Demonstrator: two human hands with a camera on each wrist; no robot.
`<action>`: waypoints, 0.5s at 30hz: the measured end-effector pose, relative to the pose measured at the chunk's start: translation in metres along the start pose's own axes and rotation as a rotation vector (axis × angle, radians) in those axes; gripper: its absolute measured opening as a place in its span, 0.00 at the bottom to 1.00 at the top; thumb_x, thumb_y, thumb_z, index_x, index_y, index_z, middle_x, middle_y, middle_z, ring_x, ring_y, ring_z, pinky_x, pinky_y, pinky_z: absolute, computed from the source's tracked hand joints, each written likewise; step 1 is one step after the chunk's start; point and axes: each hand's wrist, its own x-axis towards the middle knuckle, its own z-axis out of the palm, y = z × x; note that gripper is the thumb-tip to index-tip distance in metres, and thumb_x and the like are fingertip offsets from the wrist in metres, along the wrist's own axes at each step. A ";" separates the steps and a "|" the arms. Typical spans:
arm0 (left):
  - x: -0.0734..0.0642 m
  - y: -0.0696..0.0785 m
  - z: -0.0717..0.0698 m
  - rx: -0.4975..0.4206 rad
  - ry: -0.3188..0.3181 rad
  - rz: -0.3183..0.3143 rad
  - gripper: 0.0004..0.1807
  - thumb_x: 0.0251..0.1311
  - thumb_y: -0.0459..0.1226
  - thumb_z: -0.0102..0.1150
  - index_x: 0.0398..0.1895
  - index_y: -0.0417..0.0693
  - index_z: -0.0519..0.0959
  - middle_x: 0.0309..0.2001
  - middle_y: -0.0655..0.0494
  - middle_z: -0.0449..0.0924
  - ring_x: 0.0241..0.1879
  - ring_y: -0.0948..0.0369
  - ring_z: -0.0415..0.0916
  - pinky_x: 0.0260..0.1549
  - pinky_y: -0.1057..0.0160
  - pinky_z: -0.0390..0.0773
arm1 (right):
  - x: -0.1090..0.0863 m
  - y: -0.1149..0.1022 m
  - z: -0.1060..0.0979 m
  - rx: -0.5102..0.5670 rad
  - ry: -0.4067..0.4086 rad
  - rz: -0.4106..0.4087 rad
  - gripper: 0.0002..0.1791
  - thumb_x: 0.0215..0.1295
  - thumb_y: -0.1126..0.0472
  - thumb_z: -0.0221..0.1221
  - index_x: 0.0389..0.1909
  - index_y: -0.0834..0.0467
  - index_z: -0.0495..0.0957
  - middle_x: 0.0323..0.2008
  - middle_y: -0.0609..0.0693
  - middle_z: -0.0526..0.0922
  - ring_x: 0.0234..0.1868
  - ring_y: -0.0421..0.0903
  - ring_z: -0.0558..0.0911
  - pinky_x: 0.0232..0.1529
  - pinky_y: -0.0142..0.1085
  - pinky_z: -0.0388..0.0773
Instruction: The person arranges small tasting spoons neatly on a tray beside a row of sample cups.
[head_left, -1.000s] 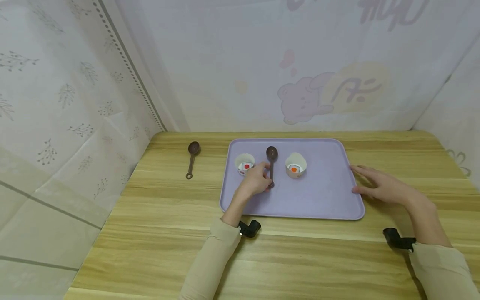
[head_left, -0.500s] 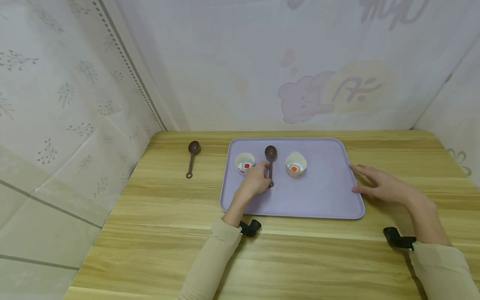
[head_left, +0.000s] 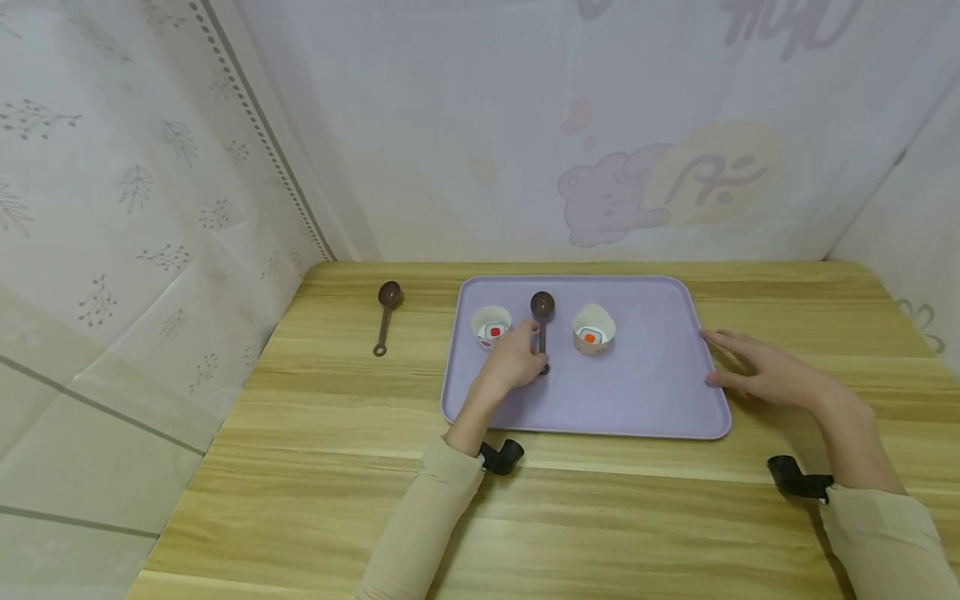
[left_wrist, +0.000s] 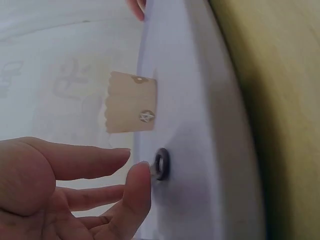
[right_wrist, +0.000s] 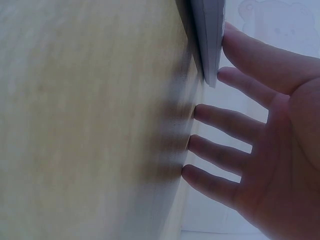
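Note:
A dark brown measuring spoon [head_left: 542,307] lies on the lilac tray [head_left: 637,383], bowl toward the wall. My left hand [head_left: 510,358] is at its handle. In the left wrist view, one fingertip [left_wrist: 144,170] reaches the handle beside the ring end [left_wrist: 163,164], while the thumb stands a little apart. At the tray's right side, my right hand [head_left: 772,371] touches the edge with straight, spread fingers. Two paper cups stand on the tray: the left cup [head_left: 482,319] holds a red-centred piece, and the right cup [head_left: 594,343] an orange-centred one.
Another brown measuring spoon [head_left: 386,317] lies on the wooden table [head_left: 600,517], left of the tray. Behind the table hangs a pale printed cloth [head_left: 450,125]. Each wrist carries a black camera mount.
The measuring spoon on the tray has shifted very slightly left, along with my left fingers at its handle. My right hand keeps its place at the tray edge.

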 end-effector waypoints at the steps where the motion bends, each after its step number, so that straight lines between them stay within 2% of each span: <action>1: 0.000 0.001 0.000 0.003 0.002 0.007 0.29 0.65 0.30 0.61 0.68 0.34 0.67 0.28 0.53 0.78 0.18 0.64 0.75 0.23 0.68 0.72 | 0.000 0.000 0.000 0.002 -0.001 0.001 0.44 0.72 0.47 0.61 0.78 0.64 0.53 0.73 0.77 0.49 0.71 0.79 0.50 0.64 0.74 0.51; 7: -0.005 0.008 -0.005 -0.002 0.028 0.069 0.26 0.65 0.29 0.60 0.65 0.34 0.70 0.26 0.54 0.76 0.20 0.63 0.73 0.22 0.69 0.71 | 0.000 0.001 0.000 0.006 -0.003 -0.001 0.44 0.72 0.48 0.61 0.78 0.64 0.53 0.73 0.77 0.49 0.71 0.79 0.50 0.63 0.74 0.51; 11: -0.009 0.014 -0.009 -0.005 0.043 0.103 0.26 0.66 0.31 0.59 0.66 0.35 0.70 0.31 0.53 0.76 0.27 0.62 0.71 0.26 0.68 0.71 | 0.000 0.001 0.000 0.003 -0.002 -0.003 0.44 0.72 0.48 0.61 0.78 0.64 0.53 0.73 0.77 0.49 0.71 0.79 0.50 0.64 0.74 0.51; 15: -0.013 0.019 -0.014 -0.048 0.043 0.129 0.26 0.67 0.32 0.59 0.67 0.37 0.70 0.36 0.51 0.76 0.31 0.60 0.72 0.29 0.67 0.72 | 0.001 0.001 0.001 0.002 -0.001 -0.007 0.44 0.72 0.48 0.61 0.78 0.64 0.53 0.73 0.77 0.49 0.71 0.79 0.50 0.64 0.74 0.51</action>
